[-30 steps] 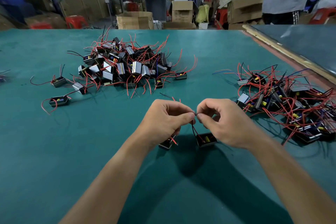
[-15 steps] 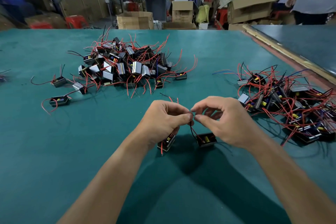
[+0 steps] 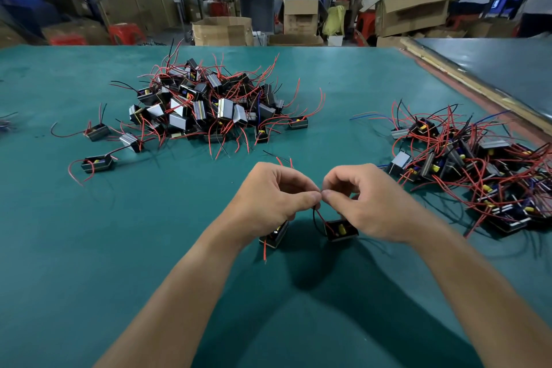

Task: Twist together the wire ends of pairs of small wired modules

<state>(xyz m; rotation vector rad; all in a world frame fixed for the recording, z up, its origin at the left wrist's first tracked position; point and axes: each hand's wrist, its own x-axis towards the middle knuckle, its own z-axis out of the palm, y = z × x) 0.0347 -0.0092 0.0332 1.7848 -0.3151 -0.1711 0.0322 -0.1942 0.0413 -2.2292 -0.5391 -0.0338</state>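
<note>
Two small black modules sit below my hands over the green table: the left module [image 3: 275, 235] under my left hand [image 3: 273, 200], the right module [image 3: 341, 229] under my right hand [image 3: 369, 203]. Thumb and forefinger of each hand pinch thin wire ends where the fingertips meet in the middle. Red and black wires run from that pinch down to the right module. A red wire hangs below the left module. The wire ends themselves are hidden by my fingertips.
A big heap of modules with red wires [image 3: 206, 104] lies at the back left, with a few loose modules [image 3: 98, 163] beside it. A second heap [image 3: 466, 164] spreads at the right. A raised wooden table edge [image 3: 466, 84] runs along the far right. People work at benches behind.
My fingertips have closed together again after the right fingers opened slightly. The left module has tipped, and its red wire now hangs below it.
</note>
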